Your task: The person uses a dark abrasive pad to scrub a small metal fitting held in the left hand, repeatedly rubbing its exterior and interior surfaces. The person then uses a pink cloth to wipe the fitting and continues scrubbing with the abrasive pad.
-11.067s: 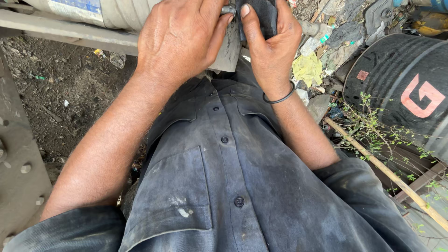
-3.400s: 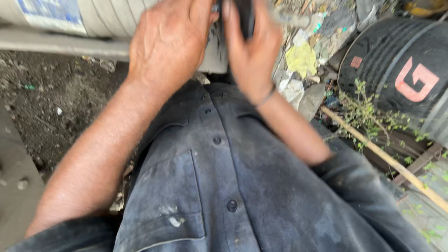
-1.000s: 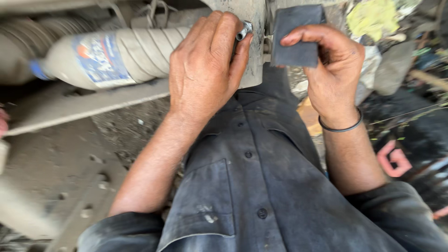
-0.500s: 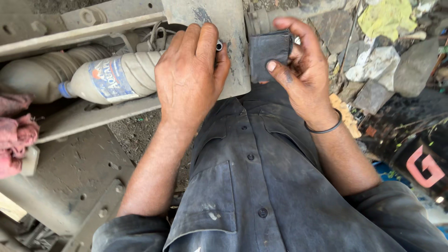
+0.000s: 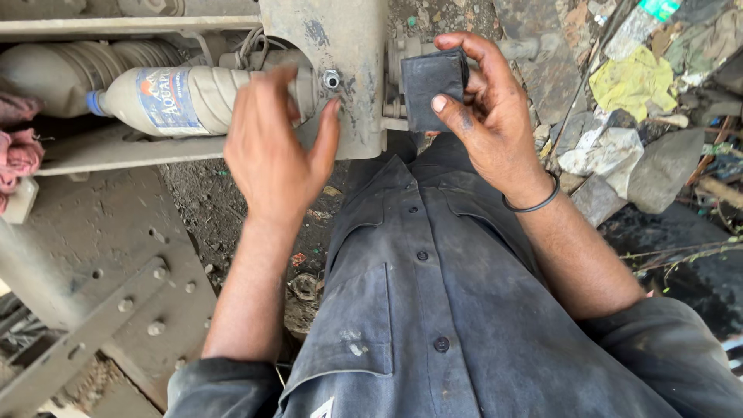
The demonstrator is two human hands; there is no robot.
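My right hand (image 5: 481, 116) grips a dark rectangular rubber block (image 5: 433, 87), thumb across its front, held up beside a grey metal bracket plate (image 5: 352, 93). A small bolt (image 5: 332, 78) sits in a hole of that plate. My left hand (image 5: 275, 151) hovers just left of the bolt with fingers spread and nothing in it, the fingertips near the plate. A black band circles my right wrist. My dusty grey shirt fills the lower middle.
A dirty plastic bottle (image 5: 166, 97) lies wedged behind a steel rail (image 5: 116, 151) at upper left. A bolted steel beam (image 5: 108, 310) runs at lower left. Pink cloth (image 5: 17, 151) sits at the left edge. Stones and litter (image 5: 619, 124) lie on the right.
My left hand has come off the bracket plate and spread, uncovering the bolt in its hole. The right hand still grips the rubber block, now slightly closer to the plate.
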